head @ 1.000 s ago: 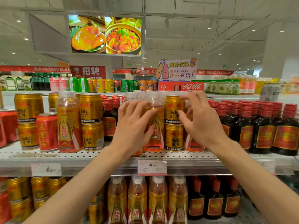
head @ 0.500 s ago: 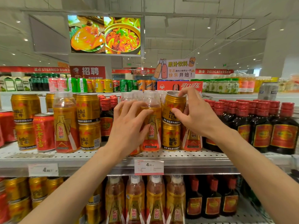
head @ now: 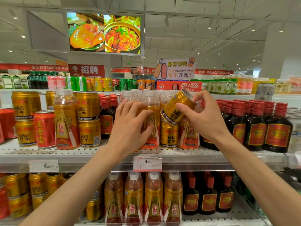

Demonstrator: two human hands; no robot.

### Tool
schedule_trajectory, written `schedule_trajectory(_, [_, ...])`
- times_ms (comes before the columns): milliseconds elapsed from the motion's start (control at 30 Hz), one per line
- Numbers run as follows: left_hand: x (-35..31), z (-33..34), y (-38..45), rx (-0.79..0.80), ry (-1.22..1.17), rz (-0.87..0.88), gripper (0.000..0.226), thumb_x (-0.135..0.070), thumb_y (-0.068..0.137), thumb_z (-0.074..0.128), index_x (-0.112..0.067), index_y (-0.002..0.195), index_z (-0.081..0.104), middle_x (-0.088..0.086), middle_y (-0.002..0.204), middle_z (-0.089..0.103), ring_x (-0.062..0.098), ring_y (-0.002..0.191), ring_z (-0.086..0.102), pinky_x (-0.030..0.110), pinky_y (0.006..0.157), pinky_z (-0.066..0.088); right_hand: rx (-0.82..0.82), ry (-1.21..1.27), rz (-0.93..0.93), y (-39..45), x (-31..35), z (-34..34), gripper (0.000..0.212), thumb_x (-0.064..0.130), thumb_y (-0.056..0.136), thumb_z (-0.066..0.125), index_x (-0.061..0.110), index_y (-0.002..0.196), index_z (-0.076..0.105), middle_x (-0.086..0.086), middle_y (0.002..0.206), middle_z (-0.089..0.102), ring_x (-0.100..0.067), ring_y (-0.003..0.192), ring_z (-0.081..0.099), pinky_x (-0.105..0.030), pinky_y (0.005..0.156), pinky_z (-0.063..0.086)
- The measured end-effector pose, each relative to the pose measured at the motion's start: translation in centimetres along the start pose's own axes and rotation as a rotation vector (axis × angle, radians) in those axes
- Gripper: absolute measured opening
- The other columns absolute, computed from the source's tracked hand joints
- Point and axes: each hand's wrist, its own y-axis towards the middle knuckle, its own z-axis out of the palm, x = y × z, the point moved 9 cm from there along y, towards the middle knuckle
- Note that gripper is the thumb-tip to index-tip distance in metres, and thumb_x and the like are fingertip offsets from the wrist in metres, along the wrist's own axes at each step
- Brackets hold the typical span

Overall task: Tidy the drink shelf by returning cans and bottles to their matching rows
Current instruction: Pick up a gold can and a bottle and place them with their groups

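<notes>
— What has your right hand [head: 205, 119] got?
— You grip a gold can [head: 178, 107], tilted, top toward your fingertips, base touching the upright can [head: 169, 136] just below your palm.
— And your left hand [head: 130, 128]?
— Your fingers are curled round an orange bottle [head: 150, 111], just left of that grip.

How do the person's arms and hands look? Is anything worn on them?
Both forearms are bare up to the frame's lower edge; no sleeve shows. The left hand and the right hand wear no glove, and no ring, watch or bracelet is visible. The nails that show look short and unpainted.
</notes>
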Motion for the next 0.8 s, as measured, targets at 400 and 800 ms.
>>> schedule_trajectory(400, [-2.9,1.6,-3.3,0.232,-0.468,-0.089,0.075,-0.059,0.081,0.068,-0.023,0.145,0.052,-0.016,0.134,0.06,-0.006,0.128,0.047,0.026,0.127,0.015,0.066,0.386,0.288,-5.5,-2.3,1.4,0.034,0.039,0.086,0.075,0.016,0.098,0.052,-0.015,0.083,0.074,-0.024,0.056,0.07,-0.028,0.057,0.06])
schedule_trajectory(800, [0.6,0.6,-8.6,0.344,-0.594,-0.182,0.073,-0.055,0.079,0.074,-0.033,0.144,0.049,-0.022,0.124,0.061,0.0,0.107,0.059,0.016,0.084,0.053,0.195,0.278,0.349,-9.3,-2.2,6.0,0.035,0.044,0.087,0.073,0.013,0.09,0.057,-0.004,0.091,0.074,-0.015,0.064,0.068,-0.029,0.062,0.057])
